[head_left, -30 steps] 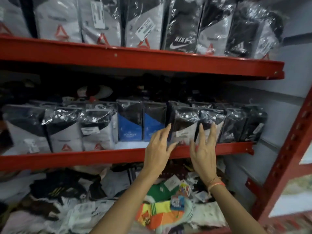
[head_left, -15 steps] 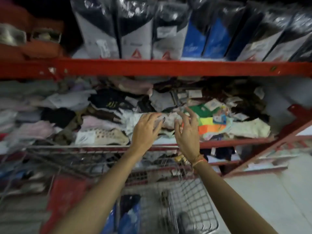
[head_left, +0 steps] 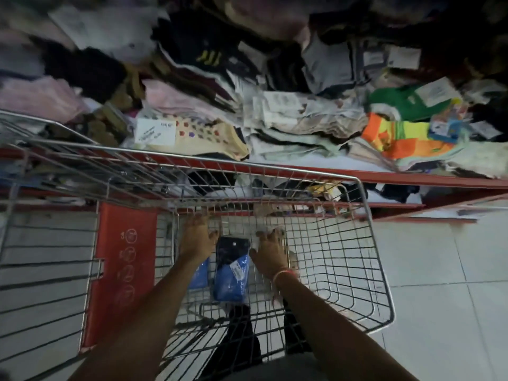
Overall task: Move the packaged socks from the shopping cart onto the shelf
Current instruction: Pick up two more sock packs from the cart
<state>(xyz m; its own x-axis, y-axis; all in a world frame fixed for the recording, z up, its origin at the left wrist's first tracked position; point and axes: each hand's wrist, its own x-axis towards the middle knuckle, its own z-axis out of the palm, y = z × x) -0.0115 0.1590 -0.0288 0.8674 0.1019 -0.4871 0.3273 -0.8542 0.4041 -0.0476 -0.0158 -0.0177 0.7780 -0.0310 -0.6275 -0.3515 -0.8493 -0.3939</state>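
Observation:
I look down into a wire shopping cart (head_left: 365, 204). A black and blue sock package (head_left: 231, 268) lies on its floor between my two hands. A second blue package (head_left: 200, 273) shows partly under my left wrist. My left hand (head_left: 196, 237) reaches down just left of the middle package, fingers spread, touching nothing I can make out. My right hand (head_left: 270, 250) is down at the package's right side, fingers apart, over a pale item that is too blurred to name. Neither hand grips anything visibly.
The red shelf edge (head_left: 412, 180) runs just beyond the cart, piled with loose socks, among them a bright orange and green pair (head_left: 404, 138) and a beige dotted pair (head_left: 203, 136). A red cart panel (head_left: 123, 270) stands on the left. Pale floor tiles (head_left: 439, 284) lie to the right.
My view has dropped from the upper shelves to the cart. Both hands have come away from the shelved packages and gone down into the cart beside the blue package.

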